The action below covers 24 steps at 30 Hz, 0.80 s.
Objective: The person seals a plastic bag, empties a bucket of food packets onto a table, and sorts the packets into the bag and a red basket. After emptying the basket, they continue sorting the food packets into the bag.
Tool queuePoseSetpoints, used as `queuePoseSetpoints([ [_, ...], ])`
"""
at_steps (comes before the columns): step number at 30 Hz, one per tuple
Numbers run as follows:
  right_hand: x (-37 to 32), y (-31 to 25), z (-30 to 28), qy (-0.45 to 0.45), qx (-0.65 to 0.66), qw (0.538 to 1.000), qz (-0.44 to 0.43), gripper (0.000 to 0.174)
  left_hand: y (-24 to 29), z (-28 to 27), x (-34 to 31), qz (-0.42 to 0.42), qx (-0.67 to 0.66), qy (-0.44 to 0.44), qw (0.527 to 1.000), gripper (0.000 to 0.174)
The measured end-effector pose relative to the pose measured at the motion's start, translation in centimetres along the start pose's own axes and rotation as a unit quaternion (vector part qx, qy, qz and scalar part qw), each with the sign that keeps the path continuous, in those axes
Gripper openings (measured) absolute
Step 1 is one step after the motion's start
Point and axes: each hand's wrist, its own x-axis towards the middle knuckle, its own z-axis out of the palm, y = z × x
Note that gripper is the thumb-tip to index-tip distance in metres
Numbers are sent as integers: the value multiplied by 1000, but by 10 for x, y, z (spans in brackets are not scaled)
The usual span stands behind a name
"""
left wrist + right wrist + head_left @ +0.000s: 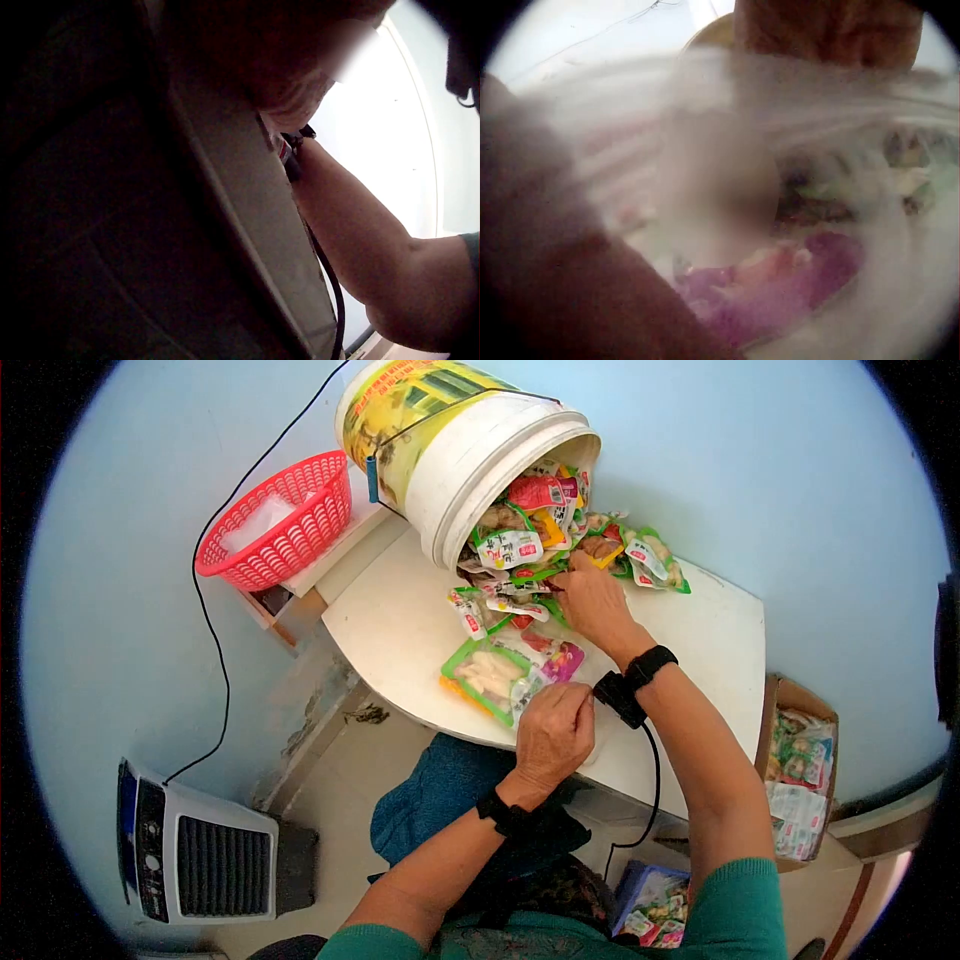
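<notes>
In the head view a clear plastic bag lies at the table's front edge, with a white-and-green snack packet and a purple one inside. My left hand grips the bag's near edge with curled fingers. My right hand reaches into a heap of small snack packets spilling from a tipped white bucket. Its fingertips are among the packets, and whether they pinch one I cannot tell. Blurred clear film fills much of the right wrist view. The left wrist view is mostly dark.
The white table has a curved front edge. A pink basket stands at the left. Cardboard box with packets is at the right, and a blue bin with more is below. A black cable hangs from my right wrist.
</notes>
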Motion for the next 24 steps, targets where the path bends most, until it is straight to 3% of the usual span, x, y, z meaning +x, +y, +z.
queuePoseSetpoints([
  [5, -3, -1, -1, 47, 29, 998, -9, 12, -3, 2, 0, 9, -21, 10, 1000, 7],
  [9, -14, -4, -43, 161, 16, 983, -90, 6, -4, 1, 0, 15, -3, 2, 1000, 6],
  [12, -31, -1, -89, 193, 33, 974, -113, 4, -5, 0, -2, 8, 8, -12, 1000, 6],
  [15, -67, 11, -113, 191, 17, 980, -58, 6, -3, 0, -3, 11, 5, -8, 1000, 5],
  [18, -111, 7, -142, 184, -90, 978, -41, 7, -2, -2, -2, 17, -2, -7, 1000, 5],
  [24, -197, -5, -156, 20, -155, 986, -60, 6, 6, -10, 2, 56, 1, 11, 998, 8],
])
